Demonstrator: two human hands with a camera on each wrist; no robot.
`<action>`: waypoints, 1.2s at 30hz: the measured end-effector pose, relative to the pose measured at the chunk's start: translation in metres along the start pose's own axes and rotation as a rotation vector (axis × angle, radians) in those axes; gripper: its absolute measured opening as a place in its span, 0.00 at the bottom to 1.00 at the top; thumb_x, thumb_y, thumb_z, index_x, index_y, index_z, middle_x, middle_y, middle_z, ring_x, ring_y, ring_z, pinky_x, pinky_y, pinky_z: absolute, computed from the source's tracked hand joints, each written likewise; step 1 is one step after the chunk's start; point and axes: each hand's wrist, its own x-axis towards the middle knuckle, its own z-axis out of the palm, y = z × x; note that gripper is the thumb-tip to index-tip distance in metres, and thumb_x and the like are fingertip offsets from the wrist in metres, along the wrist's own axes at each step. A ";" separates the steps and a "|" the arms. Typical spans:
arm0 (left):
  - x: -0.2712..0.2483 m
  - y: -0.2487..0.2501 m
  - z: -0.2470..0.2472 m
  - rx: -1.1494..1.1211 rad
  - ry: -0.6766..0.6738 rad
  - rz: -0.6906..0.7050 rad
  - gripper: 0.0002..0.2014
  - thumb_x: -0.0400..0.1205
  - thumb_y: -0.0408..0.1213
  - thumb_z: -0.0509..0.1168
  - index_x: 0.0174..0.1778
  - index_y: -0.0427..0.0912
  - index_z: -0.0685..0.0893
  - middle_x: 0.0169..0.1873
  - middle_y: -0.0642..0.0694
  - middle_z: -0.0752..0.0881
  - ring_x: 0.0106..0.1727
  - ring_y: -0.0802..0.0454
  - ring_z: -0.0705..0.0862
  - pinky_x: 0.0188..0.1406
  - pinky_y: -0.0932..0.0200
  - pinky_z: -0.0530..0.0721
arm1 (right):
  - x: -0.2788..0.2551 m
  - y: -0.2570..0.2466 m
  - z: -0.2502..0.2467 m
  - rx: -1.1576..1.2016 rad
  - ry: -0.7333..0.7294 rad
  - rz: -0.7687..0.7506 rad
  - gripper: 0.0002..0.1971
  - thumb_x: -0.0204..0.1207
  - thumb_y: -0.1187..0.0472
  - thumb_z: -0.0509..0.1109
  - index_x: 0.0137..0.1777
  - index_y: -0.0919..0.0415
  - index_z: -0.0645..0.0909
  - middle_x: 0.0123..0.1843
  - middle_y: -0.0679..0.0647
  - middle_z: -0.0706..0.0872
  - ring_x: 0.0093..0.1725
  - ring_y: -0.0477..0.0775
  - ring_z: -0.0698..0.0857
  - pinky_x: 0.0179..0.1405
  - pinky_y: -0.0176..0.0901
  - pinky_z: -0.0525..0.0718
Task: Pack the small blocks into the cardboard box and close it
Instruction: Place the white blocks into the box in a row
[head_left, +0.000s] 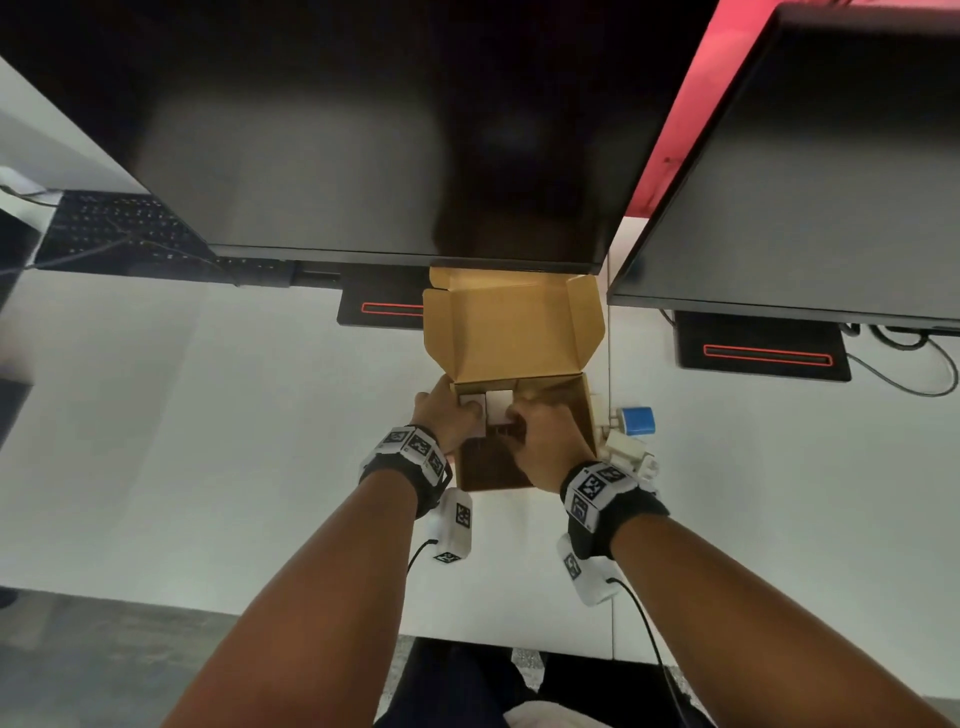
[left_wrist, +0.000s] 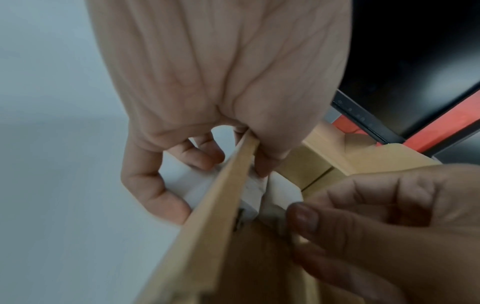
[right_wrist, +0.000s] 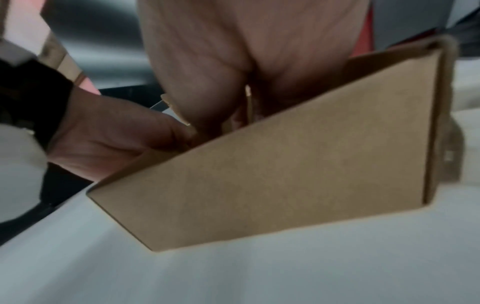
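At the left wall of the cardboard box (head_left: 524, 332), your left hand (head_left: 447, 418) straddled the rim: the thumb reached inside against a white block (left_wrist: 253, 193), while the curled fingers (left_wrist: 155, 197) wrapped the outside of the wall and appeared to press a white piece against it there. That grip looked meant to steady the wall while the blocks were seated. Your right hand (head_left: 545, 447) came in over the near edge, fingers (left_wrist: 306, 218) bent and bunched together at a second white block (head_left: 500, 406); whether they pinched it or only nudged it could not be told, since the right wrist view was blocked by the box's outer face (right_wrist: 285, 174).

Two white blocks sat side by side in the far left corner of the box, touching or nearly so. The lid (head_left: 511, 322) stood open, leaning back toward the monitor (head_left: 363, 130), its side flaps splayed. The box was therefore not yet closed.

Just right of the box, on the white desk (head_left: 208, 441), lay further pieces awaiting packing: a blue block (head_left: 638, 420) and some cream-white blocks (head_left: 623, 447), bunched together. Judged from this, packing was under way, with the closing step outstanding.

A second monitor (head_left: 805, 156) and a keyboard (head_left: 114, 228) stood well apart from the work.
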 end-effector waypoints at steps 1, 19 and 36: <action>0.000 0.000 0.001 0.000 0.003 0.002 0.24 0.81 0.49 0.64 0.75 0.56 0.77 0.69 0.37 0.82 0.67 0.32 0.85 0.71 0.33 0.86 | -0.001 0.002 0.000 0.009 -0.005 -0.025 0.07 0.78 0.61 0.74 0.54 0.60 0.86 0.48 0.53 0.90 0.47 0.52 0.88 0.54 0.49 0.89; -0.004 0.003 0.008 0.125 0.146 0.091 0.22 0.83 0.50 0.75 0.72 0.50 0.82 0.68 0.45 0.92 0.74 0.32 0.85 0.74 0.36 0.84 | -0.037 0.117 -0.104 -0.069 -0.085 0.146 0.13 0.76 0.56 0.77 0.59 0.56 0.86 0.51 0.52 0.88 0.46 0.51 0.86 0.45 0.32 0.78; -0.012 0.008 0.007 0.077 0.150 0.053 0.24 0.84 0.48 0.76 0.76 0.49 0.80 0.69 0.44 0.91 0.72 0.34 0.87 0.73 0.38 0.85 | -0.046 0.107 -0.094 -0.018 0.009 0.015 0.05 0.73 0.56 0.76 0.47 0.53 0.86 0.43 0.47 0.84 0.41 0.48 0.83 0.43 0.45 0.86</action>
